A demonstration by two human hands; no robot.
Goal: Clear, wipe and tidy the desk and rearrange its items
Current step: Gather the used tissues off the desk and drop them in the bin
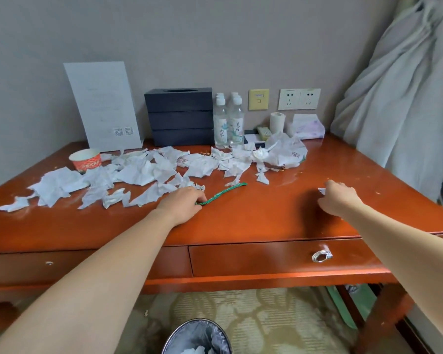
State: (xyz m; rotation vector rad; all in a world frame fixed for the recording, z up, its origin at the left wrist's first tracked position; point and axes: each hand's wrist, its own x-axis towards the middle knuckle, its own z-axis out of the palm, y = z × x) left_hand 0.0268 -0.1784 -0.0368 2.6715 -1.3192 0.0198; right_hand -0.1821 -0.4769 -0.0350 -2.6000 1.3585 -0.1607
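Note:
Torn white tissue scraps litter the left and middle of the red-brown wooden desk. A green strip lies diagonally near the middle. My left hand rests on the strip's near end, fingers curled on it beside the scraps. My right hand is on the right part of the desk, fingers closed on a small white paper scrap. A crumpled white wrapper lies further back. A red paper cup lies tipped at the left.
Against the wall stand a white notice card, a dark tissue box, two water bottles, a paper roll and a tissue pack. A lined bin sits on the floor below. A curtain hangs right.

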